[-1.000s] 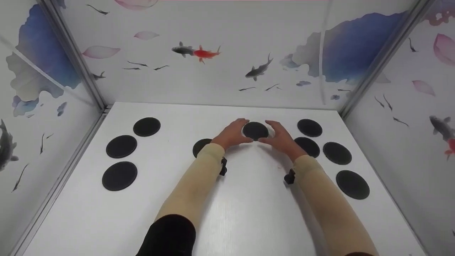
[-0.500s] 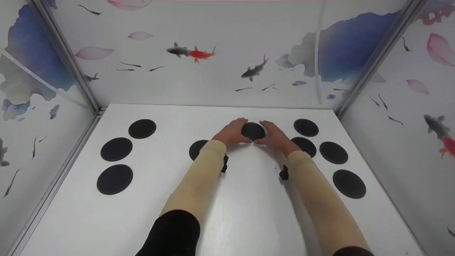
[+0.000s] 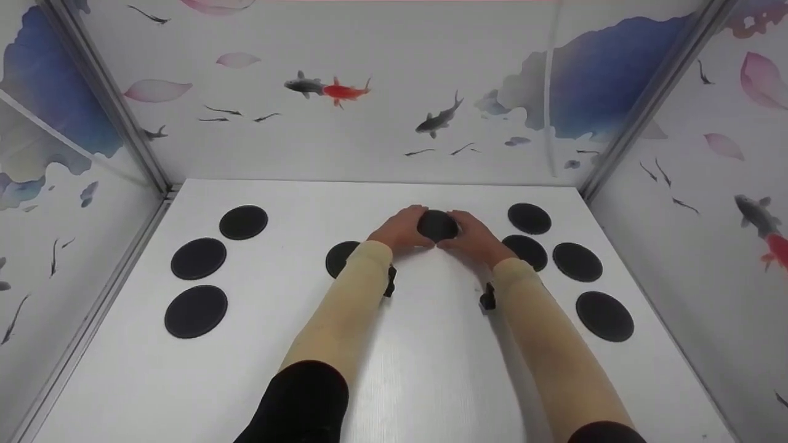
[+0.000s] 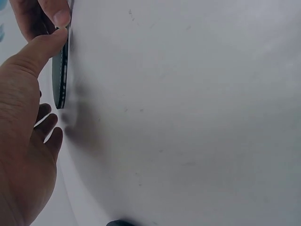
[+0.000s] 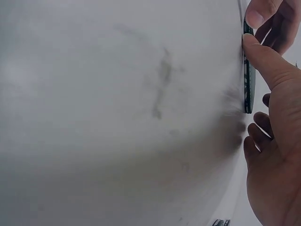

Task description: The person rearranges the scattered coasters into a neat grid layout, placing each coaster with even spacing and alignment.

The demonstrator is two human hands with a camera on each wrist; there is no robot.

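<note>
A thin black round disc (image 3: 438, 226) lies flat near the back middle of the white table (image 3: 431, 344), framed by both hands. From its left side my left hand (image 3: 403, 229) holds the rim, thumb at the near edge and fingers reaching round the far side. My right hand (image 3: 477, 237) grips the opposite side in the same way, and the two thumb tips nearly meet. In the left wrist view the disc (image 4: 60, 77) shows edge-on beside the thumb, with pale marks along its rim. The right wrist view also catches the disc's edge (image 5: 248, 89).
Another black disc (image 3: 340, 259) is partly covered by my left forearm. Three discs lie at the left, the middle one (image 3: 198, 258) among them. Several more sit at the right, such as the nearest disc (image 3: 604, 316). Printed wall panels (image 3: 369, 147) enclose the table.
Both hands have closed in on the disc from either side, and the gap between fingers and rim has gone. The head view has shifted slightly.
</note>
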